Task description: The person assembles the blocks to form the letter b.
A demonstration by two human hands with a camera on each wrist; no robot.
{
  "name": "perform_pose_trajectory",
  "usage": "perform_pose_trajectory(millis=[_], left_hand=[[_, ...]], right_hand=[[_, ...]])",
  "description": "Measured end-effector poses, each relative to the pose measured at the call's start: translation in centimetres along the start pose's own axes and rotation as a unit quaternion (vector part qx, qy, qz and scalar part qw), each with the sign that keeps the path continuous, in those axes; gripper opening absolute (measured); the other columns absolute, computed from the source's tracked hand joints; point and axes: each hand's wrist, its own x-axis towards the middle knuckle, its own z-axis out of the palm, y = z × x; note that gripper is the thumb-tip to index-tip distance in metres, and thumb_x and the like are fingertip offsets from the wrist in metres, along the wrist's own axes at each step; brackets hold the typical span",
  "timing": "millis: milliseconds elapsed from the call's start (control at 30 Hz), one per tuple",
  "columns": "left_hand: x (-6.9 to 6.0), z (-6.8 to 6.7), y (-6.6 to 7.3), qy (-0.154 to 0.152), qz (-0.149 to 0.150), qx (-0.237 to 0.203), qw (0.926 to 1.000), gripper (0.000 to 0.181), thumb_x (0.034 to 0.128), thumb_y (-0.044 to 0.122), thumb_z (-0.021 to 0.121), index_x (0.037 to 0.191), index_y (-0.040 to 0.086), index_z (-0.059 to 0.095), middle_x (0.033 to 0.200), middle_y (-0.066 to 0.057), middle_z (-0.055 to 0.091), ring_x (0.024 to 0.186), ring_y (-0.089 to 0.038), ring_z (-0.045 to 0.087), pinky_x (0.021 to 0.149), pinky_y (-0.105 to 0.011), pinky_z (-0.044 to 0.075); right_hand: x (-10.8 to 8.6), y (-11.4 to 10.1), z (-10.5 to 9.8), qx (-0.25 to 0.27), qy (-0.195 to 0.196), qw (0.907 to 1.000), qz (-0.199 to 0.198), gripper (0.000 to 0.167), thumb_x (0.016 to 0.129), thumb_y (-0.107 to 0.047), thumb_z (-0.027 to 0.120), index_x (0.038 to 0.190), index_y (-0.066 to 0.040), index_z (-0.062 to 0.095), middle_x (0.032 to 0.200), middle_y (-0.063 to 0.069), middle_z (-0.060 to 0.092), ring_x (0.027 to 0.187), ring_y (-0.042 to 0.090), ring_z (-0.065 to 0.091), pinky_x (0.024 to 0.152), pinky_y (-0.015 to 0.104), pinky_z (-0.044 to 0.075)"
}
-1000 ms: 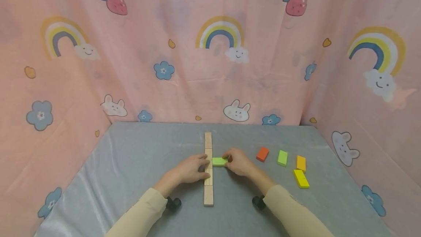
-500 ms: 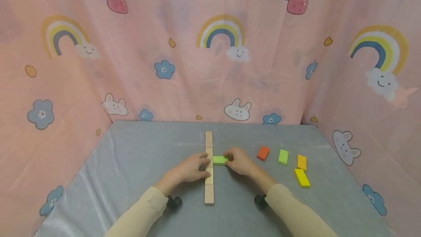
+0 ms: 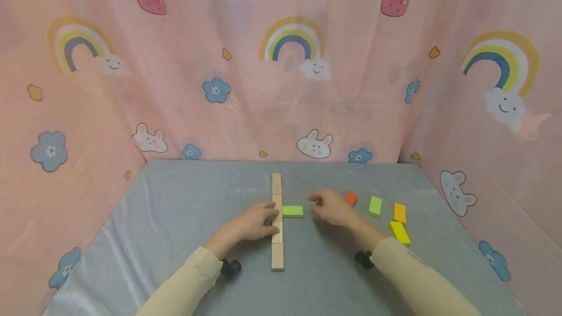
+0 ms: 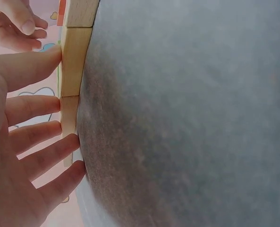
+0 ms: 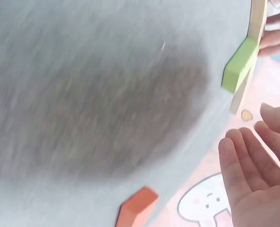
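A pink curtain (image 3: pixel 360 111) printed with rainbows hung behind the grey tabletop (image 3: pixel 175 208). Down the middle, a straight row of plain wooden blocks (image 3: pixel 278 221) pointed away from the person. The left hand (image 3: pixel 250 222) stood at the row's left side, its fingers spread and their tips touching the wood. The right hand (image 3: pixel 334 207) hovered to the row's right, loosely bent and holding nothing. Between it and the row lay a light green block (image 3: pixel 292 211), end against the wood, long axis square across it. Farther right lay four loose blocks, all nearer the right hand: a red-orange block (image 3: pixel 351 198), closest and partly hidden, a second green block (image 3: pixel 375 206) lying lengthwise away from the person, an orange block (image 3: pixel 400 212), and a slanted yellow block (image 3: pixel 400 233).
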Motion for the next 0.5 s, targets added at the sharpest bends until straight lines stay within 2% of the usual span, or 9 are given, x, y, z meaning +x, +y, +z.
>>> perform_pose_trajectory(millis=[200, 433, 500], left_hand=[[0.1, 0.0, -0.1, 0.002, -0.002, 0.001, 1.0000, 0.057, 0.0960, 0.035, 0.072, 0.142, 0.003, 0.059, 0.156, -0.015, 0.044, 0.143, -0.035, 0.042, 0.115, -0.049, 0.037], [0.2, 0.1, -0.2, 0.002, -0.004, 0.013, 0.9999, 0.058, 0.0957, 0.037, 0.072, 0.143, 0.005, 0.059, 0.155, -0.014, 0.045, 0.143, -0.035, 0.042, 0.115, -0.050, 0.038], [0.2, 0.2, -0.2, 0.002, -0.006, 0.014, 0.9999, 0.059, 0.0959, 0.038, 0.071, 0.143, 0.005, 0.058, 0.156, -0.013, 0.045, 0.143, -0.034, 0.042, 0.115, -0.049, 0.037]], right_hand=[[-0.4, 0.9, -1.5, -0.008, 0.015, 0.9997, 0.016, 0.028, 0.095, -0.006, 0.064, 0.120, 0.003, 0.069, 0.113, 0.016, 0.068, 0.101, 0.027, 0.063, 0.088, 0.047, 0.055], [-1.2, 2.5, -3.3, -0.002, 0.021, 0.9988, 0.043, 0.032, 0.100, -0.010, 0.059, 0.127, 0.004, 0.064, 0.123, 0.019, 0.064, 0.113, 0.035, 0.059, 0.095, 0.053, 0.052], [-1.5, 3.1, -3.7, -0.002, 0.034, 0.9981, 0.051, 0.032, 0.100, -0.012, 0.060, 0.128, 0.003, 0.065, 0.124, 0.019, 0.064, 0.114, 0.036, 0.059, 0.097, 0.054, 0.052]])
